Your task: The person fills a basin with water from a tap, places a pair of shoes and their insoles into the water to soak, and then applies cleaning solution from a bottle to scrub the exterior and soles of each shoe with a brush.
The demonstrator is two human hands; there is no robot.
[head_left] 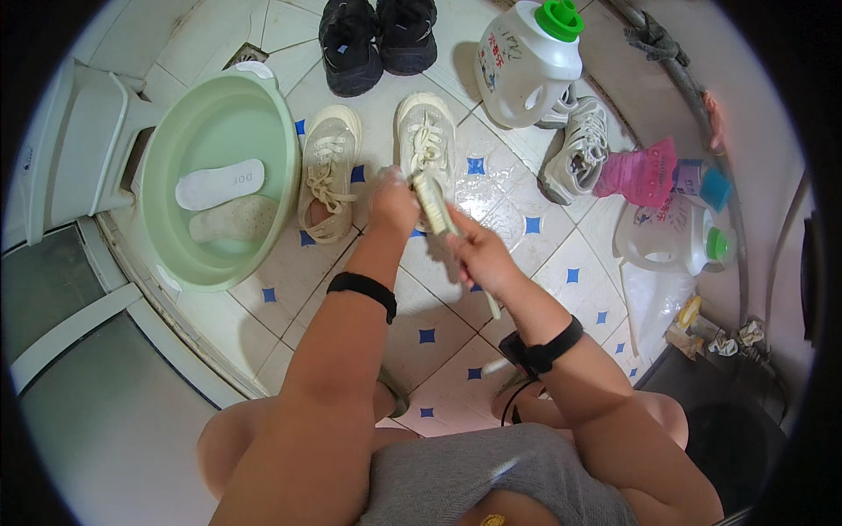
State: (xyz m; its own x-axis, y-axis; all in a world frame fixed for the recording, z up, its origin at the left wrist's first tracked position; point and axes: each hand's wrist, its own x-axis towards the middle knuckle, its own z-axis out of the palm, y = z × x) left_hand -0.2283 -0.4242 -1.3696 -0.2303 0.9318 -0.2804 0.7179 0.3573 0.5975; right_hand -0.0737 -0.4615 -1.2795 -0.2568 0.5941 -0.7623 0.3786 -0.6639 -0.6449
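My left hand (392, 206) is closed and slightly blurred; something whitish shows at its fingertips, too smeared to name. Close by, my right hand (480, 252) grips a long cream-coloured thing (430, 200) whose kind I cannot make out. Its upper end reaches my left hand, and a thin pale end hangs below my right fingers. Just beyond stands a pale canvas shoe (424, 131) with cream laces, its heel part hidden behind my hands. To the left sits a matching laced shoe (326, 167).
A green basin (288, 167) at the left holds water, a white insole (219, 184) and a greyer insole (234, 219). Black shoes (351, 48) stand at the back. At the right are a white jug (526, 70), grey sneakers (579, 149), a pink pouch (636, 174) and another jug (658, 232).
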